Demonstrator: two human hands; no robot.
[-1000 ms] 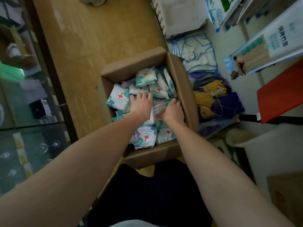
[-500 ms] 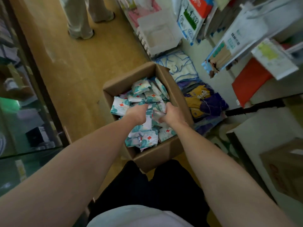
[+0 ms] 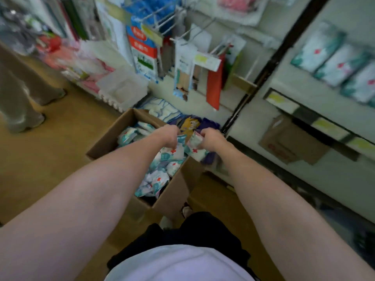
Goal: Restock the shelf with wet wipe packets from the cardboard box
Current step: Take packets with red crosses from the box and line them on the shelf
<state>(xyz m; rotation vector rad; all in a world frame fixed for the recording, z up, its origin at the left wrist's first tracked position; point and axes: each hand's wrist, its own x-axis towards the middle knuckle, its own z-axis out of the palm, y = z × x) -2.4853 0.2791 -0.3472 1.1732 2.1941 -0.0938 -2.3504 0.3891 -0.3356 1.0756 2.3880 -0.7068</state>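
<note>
A bystander's trouser legs stand on the wooden floor at the far left of a shop aisle, well apart from the open cardboard box sitting on the floor at centre. The box holds a loose heap of wet wipe packets, white and teal with red crosses. Above the heap, the person's left hand has its fingers curled round a bunch of packets. Just beside it, the right hand likewise grips several packets, raised over the box's right wall. Behind the box, bagged goods lie on the floor against a rack of hanging merchandise. Further right, past a dark upright post, a pale shelf carries a row of matching wipe packs along its back, with a second cardboard box tucked beneath the shelf's front edge. The picture is motion-blurred.
</note>
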